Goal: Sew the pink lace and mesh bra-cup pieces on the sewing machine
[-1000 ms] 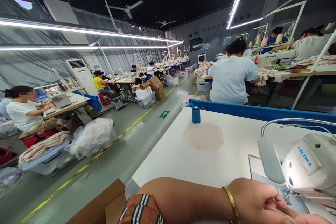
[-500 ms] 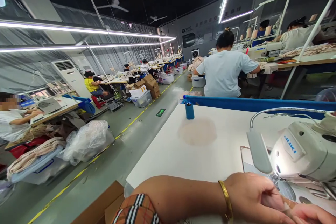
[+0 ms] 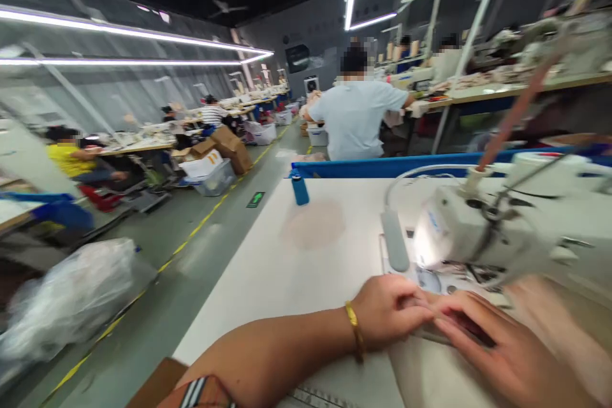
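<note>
Just in front of the sewing machine (image 3: 444,223), my left hand (image 3: 394,312) has its fingers curled into a pinch at an edge of pale beige fabric (image 3: 425,370). A gold bracelet (image 3: 354,325) circles that wrist. My right hand (image 3: 497,341) meets it fingertip to fingertip, thumb and fingers pinched on the same fabric. Part of the cloth lies hidden beneath my hands, and more tan cloth (image 3: 549,306) spreads blurred to the right. The machine's lamp lights the needle area, just beyond my fingertips.
A blue thread spool (image 3: 300,190) stands at the far left of the white table (image 3: 258,280). Behind it runs a blue cloth edge (image 3: 373,167). A co-worker in a light shirt (image 3: 356,118) sits ahead. A plastic-wrapped bundle (image 3: 90,293) lies by the aisle at left.
The view has swung right, bringing more of the machine and my right hand into sight. My hands remain together by the needle area, and fabric now shows beneath them.
</note>
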The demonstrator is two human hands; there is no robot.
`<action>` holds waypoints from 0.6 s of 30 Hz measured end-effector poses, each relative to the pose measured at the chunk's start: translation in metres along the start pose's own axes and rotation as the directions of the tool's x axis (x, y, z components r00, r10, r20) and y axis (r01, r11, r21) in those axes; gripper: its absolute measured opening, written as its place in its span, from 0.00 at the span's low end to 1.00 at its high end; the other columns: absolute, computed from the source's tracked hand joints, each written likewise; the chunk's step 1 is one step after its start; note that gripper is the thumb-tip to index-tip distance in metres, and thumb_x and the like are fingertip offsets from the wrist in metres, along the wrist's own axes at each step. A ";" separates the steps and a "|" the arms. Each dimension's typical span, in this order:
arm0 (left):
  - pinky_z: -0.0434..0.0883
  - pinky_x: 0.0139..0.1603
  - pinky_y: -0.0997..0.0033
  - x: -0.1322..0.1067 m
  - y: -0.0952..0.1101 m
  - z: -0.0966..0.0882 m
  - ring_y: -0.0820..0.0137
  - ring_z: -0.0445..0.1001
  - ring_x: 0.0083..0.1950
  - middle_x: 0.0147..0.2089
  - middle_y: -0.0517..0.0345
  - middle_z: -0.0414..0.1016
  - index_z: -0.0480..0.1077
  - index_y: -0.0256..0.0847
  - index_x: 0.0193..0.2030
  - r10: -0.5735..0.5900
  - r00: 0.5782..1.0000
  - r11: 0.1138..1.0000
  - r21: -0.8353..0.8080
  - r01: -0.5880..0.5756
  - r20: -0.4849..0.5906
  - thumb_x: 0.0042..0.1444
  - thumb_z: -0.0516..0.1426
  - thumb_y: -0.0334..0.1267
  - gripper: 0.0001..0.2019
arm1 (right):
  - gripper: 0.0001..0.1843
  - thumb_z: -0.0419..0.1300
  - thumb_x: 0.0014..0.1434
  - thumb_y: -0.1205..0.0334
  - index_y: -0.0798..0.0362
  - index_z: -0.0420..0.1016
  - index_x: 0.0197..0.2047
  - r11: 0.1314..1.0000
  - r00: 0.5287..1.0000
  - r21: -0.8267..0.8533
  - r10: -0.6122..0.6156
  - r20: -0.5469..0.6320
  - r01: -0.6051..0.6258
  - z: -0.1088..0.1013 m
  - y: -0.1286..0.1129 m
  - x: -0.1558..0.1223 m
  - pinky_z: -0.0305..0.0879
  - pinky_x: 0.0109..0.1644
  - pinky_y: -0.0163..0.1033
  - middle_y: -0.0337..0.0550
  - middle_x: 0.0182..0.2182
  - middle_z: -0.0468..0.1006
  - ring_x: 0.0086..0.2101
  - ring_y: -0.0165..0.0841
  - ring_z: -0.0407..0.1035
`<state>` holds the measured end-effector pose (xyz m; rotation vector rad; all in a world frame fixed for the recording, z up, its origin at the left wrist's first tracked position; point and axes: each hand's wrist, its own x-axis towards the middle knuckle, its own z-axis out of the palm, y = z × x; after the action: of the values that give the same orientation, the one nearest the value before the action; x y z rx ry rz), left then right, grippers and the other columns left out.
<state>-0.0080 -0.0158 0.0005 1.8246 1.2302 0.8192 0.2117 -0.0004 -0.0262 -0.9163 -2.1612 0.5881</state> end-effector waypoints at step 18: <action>0.67 0.27 0.74 0.014 0.006 -0.007 0.72 0.67 0.25 0.25 0.63 0.71 0.73 0.40 0.34 -0.083 0.996 0.983 -0.160 0.088 0.040 0.62 0.60 0.47 0.13 | 0.04 0.61 0.67 0.59 0.49 0.75 0.43 0.946 0.962 0.182 0.257 0.093 -0.270 -0.013 -0.027 0.024 0.66 0.45 0.40 0.40 0.37 0.79 0.40 0.36 0.71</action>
<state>-0.0068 -0.0027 0.0106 1.6381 1.1773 0.8132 0.1978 0.0022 0.0097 -1.0992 -2.0103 0.9553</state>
